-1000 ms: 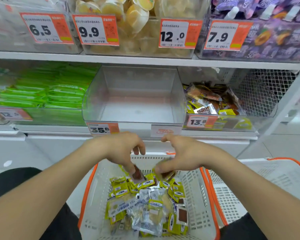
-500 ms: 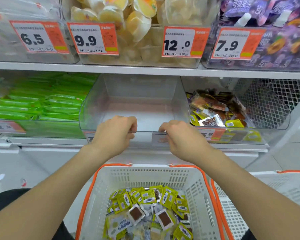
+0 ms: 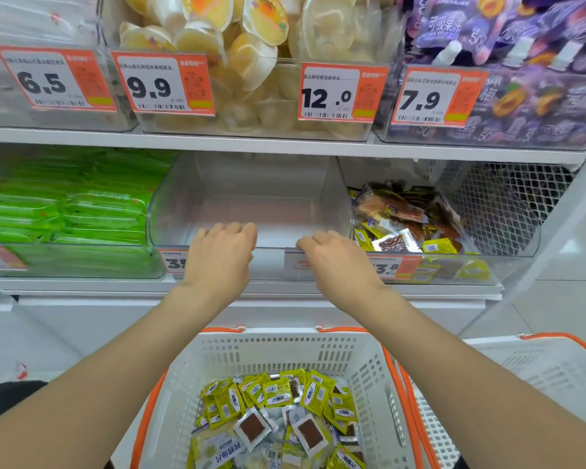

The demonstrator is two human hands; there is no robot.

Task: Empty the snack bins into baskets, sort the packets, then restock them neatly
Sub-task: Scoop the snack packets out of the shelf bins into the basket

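Two hands (image 3: 217, 262) (image 3: 339, 267), two baskets (image 3: 278, 346) (image 3: 535, 370), perhaps seven bins (image 3: 170, 214).

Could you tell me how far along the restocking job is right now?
Done: the middle bin looks empty, and packets lie mixed in the white basket. In hand: left hand and right hand curl at that bin's front rim; anything held is hidden. Left: sorting, restocking, and the right bin, still stocked.

A shop, probably a snack aisle: white shelves (image 3: 285, 147) carry clear bins (image 3: 251, 204) fronted by orange price tags (image 3: 163, 83), with white shopping baskets (image 3: 278, 353) below.
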